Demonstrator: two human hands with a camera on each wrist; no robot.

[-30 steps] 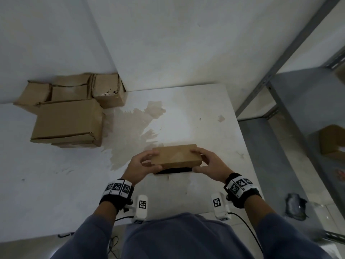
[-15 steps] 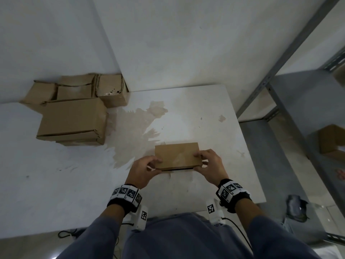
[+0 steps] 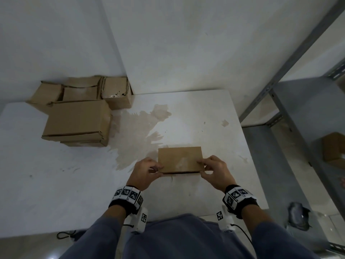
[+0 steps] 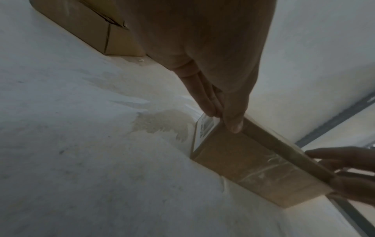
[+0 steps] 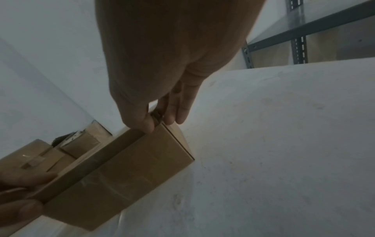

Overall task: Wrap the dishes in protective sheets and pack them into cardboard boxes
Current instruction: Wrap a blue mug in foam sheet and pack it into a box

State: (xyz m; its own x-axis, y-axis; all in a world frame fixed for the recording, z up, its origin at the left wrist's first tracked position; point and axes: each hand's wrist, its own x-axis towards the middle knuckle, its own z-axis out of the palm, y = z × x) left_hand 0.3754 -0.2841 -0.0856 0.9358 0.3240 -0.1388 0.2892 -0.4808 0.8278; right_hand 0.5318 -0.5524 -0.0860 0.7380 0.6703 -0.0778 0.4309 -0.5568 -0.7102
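A small closed cardboard box (image 3: 180, 159) stands on the white table (image 3: 74, 184), near its front right. My left hand (image 3: 149, 170) pinches the box's near left corner, thumb on the lid edge. My right hand (image 3: 211, 166) pinches the near right corner the same way. In the left wrist view the box (image 4: 249, 162) shows clear tape on its front and a white label on its end, with my left hand (image 4: 223, 118) at its top corner. In the right wrist view my right hand (image 5: 160, 121) grips the box (image 5: 129, 173) at its top corner. No dish or sheet shows.
A stack of larger cardboard boxes (image 3: 78, 122) and smaller ones (image 3: 115, 92) sits at the table's back left by the wall. A brown stain (image 3: 138, 133) spreads across the table's middle. Grey metal shelving (image 3: 291, 113) with a box (image 3: 334, 150) stands to the right.
Both hands have lowered the small box from above the table onto its surface. The hands have shifted back to the box's near corners.
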